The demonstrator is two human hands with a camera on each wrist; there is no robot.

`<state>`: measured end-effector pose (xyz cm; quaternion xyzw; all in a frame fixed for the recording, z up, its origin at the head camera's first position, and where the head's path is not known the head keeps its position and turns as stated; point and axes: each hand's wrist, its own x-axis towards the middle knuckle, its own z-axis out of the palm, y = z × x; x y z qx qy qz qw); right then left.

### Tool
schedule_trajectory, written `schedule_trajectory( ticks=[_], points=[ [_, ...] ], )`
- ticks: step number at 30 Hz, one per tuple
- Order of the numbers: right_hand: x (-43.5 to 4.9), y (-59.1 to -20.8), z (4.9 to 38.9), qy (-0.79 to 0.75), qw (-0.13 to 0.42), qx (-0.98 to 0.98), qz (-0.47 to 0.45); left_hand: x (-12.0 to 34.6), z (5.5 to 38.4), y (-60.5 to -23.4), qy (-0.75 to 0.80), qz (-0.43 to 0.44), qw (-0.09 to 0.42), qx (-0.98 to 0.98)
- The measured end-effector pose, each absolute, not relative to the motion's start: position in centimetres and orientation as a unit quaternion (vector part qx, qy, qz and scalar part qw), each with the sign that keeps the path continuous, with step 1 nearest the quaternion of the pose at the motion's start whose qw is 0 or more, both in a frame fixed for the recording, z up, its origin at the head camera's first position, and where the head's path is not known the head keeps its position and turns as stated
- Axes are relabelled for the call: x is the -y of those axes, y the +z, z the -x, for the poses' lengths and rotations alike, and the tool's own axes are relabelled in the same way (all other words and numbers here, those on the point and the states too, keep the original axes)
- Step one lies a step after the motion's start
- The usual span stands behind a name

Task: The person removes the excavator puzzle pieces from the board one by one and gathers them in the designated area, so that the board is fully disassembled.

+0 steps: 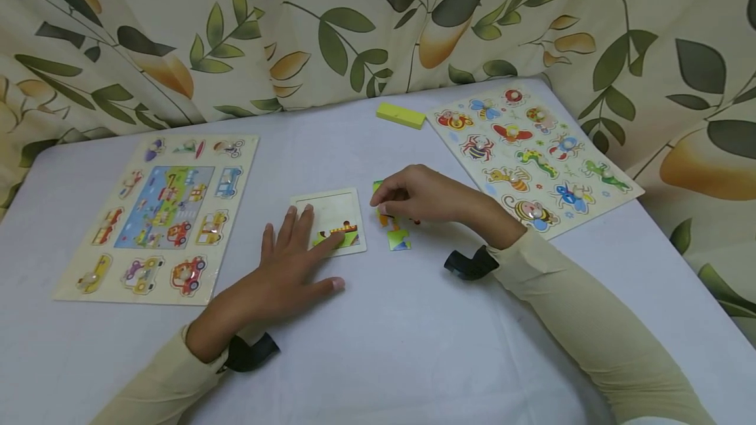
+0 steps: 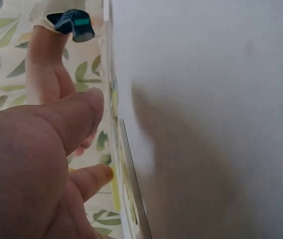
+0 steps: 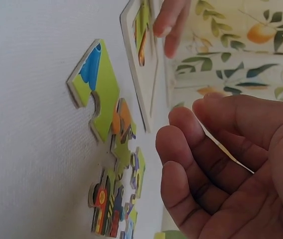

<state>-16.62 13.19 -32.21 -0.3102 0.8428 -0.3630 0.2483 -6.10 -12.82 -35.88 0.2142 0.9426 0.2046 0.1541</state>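
A small square puzzle tray point(image 1: 358, 208) lies in mid-table, with a few jigsaw pieces point(image 1: 350, 236) along its lower edge. My left hand point(image 1: 289, 267) spreads over the tray's left side, index finger resting on those pieces and thumb point(image 2: 84, 114) held out to the side. Right of the tray, my right hand point(image 1: 422, 195) hovers over loose jigsaw pieces point(image 1: 398, 239). Its fingers point(image 3: 174, 144) are loosely bent, thumb close to the index finger, and nothing shows between them. The right wrist view has a green and blue piece point(image 3: 104, 89) nearest, with several more clustered beyond.
A large vehicle puzzle board point(image 1: 159, 267) lies on the left and an insect puzzle board point(image 1: 531, 149) on the right. Near the back edge is a yellow-green block point(image 1: 400, 115). Behind the white-covered table point(image 1: 378, 346) hangs a leaf-patterned curtain point(image 1: 331, 18).
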Motion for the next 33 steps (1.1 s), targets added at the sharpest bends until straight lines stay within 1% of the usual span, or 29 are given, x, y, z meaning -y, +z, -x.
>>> schedule_trajectory(
  ticks=[6, 12, 20, 28, 33],
  points=[
    [-12.7, -32.2, 16.7, -0.355, 0.238, -0.843, 0.328, 12.4, 5.8, -35.9, 0.197, -0.212, 0.176, -0.941],
    [-11.9, -32.1, 16.8, -0.364, 0.231, -0.838, 0.335, 11.9, 5.9, -35.9, 0.175, -0.207, 0.177, -0.946],
    [-10.5, -33.0, 16.9, -0.365, 0.240, -0.840, 0.323, 11.4, 5.9, -36.1, 0.147, -0.206, 0.200, -0.947],
    [-9.1, -33.5, 16.8, -0.361, 0.234, -0.834, 0.344, 11.4, 5.8, -36.2, 0.138, -0.204, 0.197, -0.949],
    [-8.4, -33.9, 16.6, -0.357, 0.230, -0.836, 0.348, 11.4, 5.9, -36.2, 0.136, -0.197, 0.206, -0.949]
  ],
)
